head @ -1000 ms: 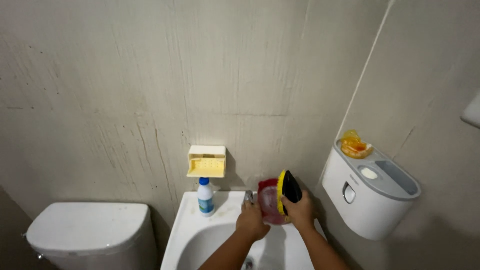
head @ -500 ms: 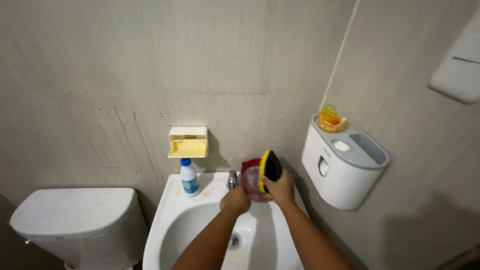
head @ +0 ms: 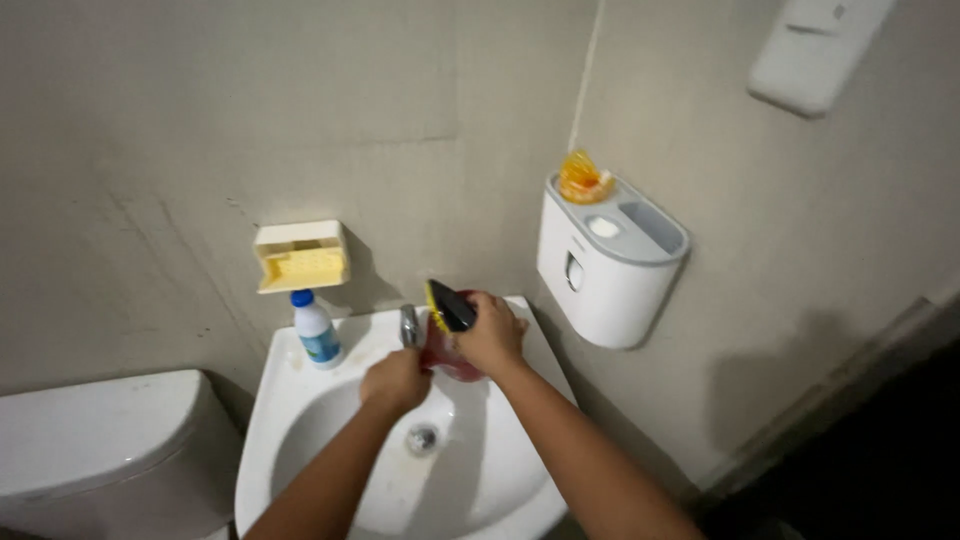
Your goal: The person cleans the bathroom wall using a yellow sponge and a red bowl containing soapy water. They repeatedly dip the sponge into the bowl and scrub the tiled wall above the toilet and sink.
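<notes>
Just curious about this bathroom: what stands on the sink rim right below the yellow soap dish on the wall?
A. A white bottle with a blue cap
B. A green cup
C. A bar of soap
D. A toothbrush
A: a white bottle with a blue cap stands on the sink rim, just under the soap dish and left of the tap.
</notes>
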